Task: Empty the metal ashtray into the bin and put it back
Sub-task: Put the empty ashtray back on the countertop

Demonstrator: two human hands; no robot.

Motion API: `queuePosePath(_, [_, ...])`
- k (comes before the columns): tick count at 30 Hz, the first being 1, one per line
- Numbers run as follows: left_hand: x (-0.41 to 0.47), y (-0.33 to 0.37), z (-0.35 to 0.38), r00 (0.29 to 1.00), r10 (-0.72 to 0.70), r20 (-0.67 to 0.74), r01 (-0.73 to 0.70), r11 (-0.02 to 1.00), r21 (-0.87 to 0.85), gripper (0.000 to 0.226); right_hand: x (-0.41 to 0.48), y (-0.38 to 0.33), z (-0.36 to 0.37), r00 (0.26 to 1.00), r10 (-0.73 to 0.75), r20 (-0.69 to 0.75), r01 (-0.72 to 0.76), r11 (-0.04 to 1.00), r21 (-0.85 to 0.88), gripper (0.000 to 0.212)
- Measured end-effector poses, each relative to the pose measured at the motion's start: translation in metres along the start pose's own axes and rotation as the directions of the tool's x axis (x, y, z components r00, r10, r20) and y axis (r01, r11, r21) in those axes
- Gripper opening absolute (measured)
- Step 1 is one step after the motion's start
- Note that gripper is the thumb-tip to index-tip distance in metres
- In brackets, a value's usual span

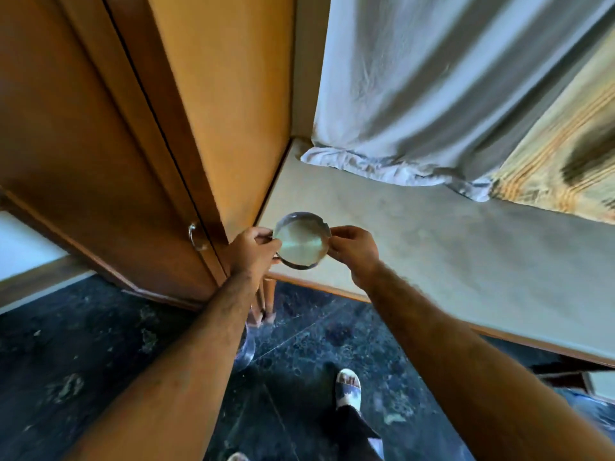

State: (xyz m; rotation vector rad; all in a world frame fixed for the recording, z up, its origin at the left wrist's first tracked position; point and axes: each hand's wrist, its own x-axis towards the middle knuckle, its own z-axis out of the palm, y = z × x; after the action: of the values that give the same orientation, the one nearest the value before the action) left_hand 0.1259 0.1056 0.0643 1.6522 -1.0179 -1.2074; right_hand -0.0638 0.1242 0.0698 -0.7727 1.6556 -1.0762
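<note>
I've got the metal ashtray pinched by its rim, left hand and right hand on opposite sides. It looks empty, so I'd lower it level onto the bench corner, then let go.

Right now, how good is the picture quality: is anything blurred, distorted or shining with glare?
Head view: wide-angle bending tilts the wooden cabinet and the table edge; motion blur smears the curtain and the patterned cloth; the metal ashtray, held by the left hand and right hand, reflects pale light but shows its shape.

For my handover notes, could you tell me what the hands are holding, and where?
The metal ashtray, pinched at opposite rim edges by left hand and right hand.
</note>
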Motion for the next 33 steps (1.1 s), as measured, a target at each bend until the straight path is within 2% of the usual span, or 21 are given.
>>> queuePosePath(6, [0.036,0.029,0.082,0.999,-0.034,-0.02,0.035,0.999,0.04,0.027,0.083,-0.028,-0.064,0.997,0.024,0.075,-0.023,1.0,-0.012,0.026])
queuePosePath(15, [0.072,0.025,0.174,0.992,-0.061,-0.106,0.079,0.981,0.176,0.03,0.181,-0.017,-0.115,0.986,0.128,0.105,-0.116,0.987,-0.109,0.021])
queuePosePath(20, [0.078,0.012,0.192,0.988,-0.122,-0.094,0.138,0.972,0.188,0.026,0.199,0.003,-0.118,0.987,0.153,0.047,-0.142,0.973,-0.18,0.018])
queuePosePath(26, [0.087,0.0,0.2,0.989,-0.13,-0.069,0.142,0.966,0.217,0.028,0.203,0.01,-0.118,0.991,0.136,0.012,-0.129,0.959,-0.252,0.016])
queuePosePath(31, [0.094,-0.012,0.199,0.986,-0.158,-0.049,0.165,0.966,0.201,0.028,0.207,0.014,-0.117,0.988,0.154,0.028,-0.144,0.961,-0.237,0.017])
queuePosePath(33, [0.095,-0.016,0.196,0.992,-0.126,-0.019,0.127,0.963,0.239,0.026,0.208,0.015,-0.118,0.983,0.175,0.051,-0.156,0.952,-0.265,0.022])
